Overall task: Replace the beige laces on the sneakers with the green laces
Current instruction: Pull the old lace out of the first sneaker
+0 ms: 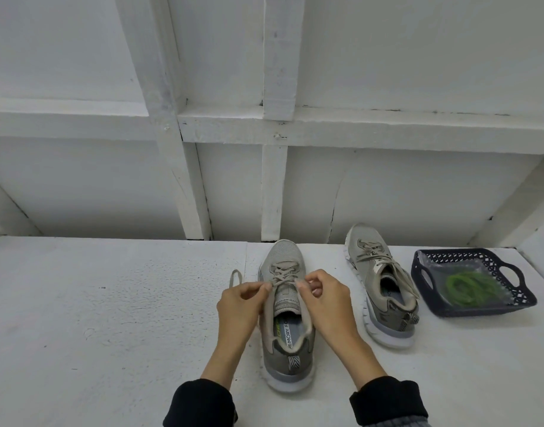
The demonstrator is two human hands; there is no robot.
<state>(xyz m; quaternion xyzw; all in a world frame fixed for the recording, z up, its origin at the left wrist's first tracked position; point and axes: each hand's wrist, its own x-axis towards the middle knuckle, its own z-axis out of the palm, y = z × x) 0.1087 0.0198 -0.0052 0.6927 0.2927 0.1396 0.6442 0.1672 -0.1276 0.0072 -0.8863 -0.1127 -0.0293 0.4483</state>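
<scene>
Black sleeves [199, 402] sit lowest in view, and from them both hands reach forward to the near sneaker [287, 328]. At the top eyelets the left hand [239, 306] pinches the beige lace [283, 277] between thumb and curled fingers, with a loose loop of that lace [235, 277] arching off to the left over the white surface [110, 318]. On the other side of the tongue, the right hand [324, 300] has its fingers curled in, pinching the lace at the shoe's right-hand eyelet row. This sneaker stands upright, heel toward the camera and toe toward the wall, its lace unknotted but threaded in crosses down the lower eyelets; printed lettering shows on the insole. Just to the right, apart from the first, stands the second sneaker [378, 291], turned slightly at an angle, its own beige lace [380, 260] fully threaded with the ends trailing over the collar. Further right, near that shoe but not touching it, a dark blue basket [521, 298] with perforated walls and handle cut-outs holds the coiled green laces [470, 288], lying on a clear plastic sheet. Behind everything rises a white panelled wall [280, 180] with painted battens.
</scene>
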